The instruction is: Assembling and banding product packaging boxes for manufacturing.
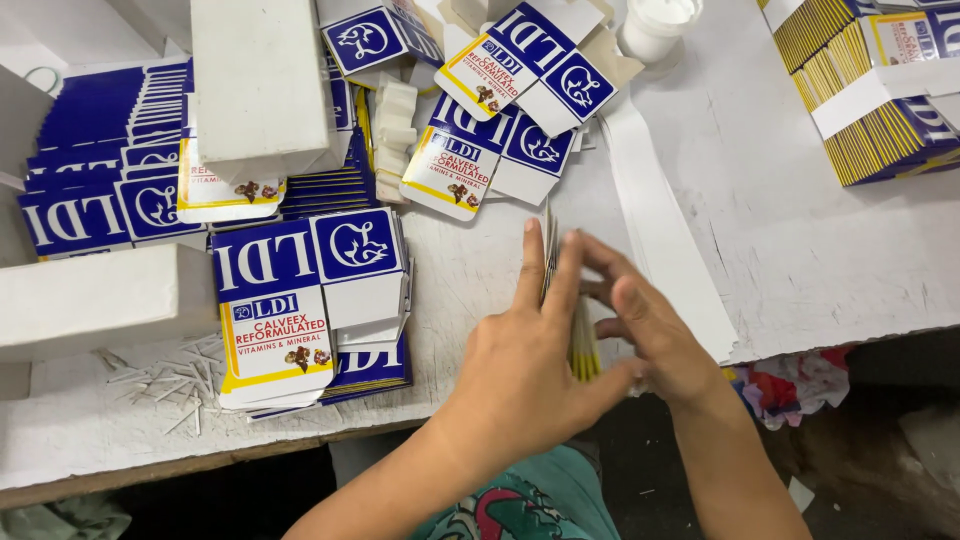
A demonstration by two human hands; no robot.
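At far left, flat blue cartons [100, 150] lie fanned in rows, with a plain white block [258, 85] resting on them and another white block [100, 300] nearer the table [800, 230] edge. Beside that sits a stack [305, 300] of blue, white and yellow carton blanks, glossy card, flat and unfolded. My left hand [520, 370] comes up from below, wrist bent, fingers stretched upward and thumb out to the right, pressed against a thin sheaf of blanks [583, 345] held on edge, their yellow edges showing. My right hand [640, 320] presses the sheaf's other side, fingers blurred, curled over its top. The sheaf stands between my palms above the table's front edge. At far right, a banded bundle [870, 90] of cartons lies on the white, scuffed tabletop.
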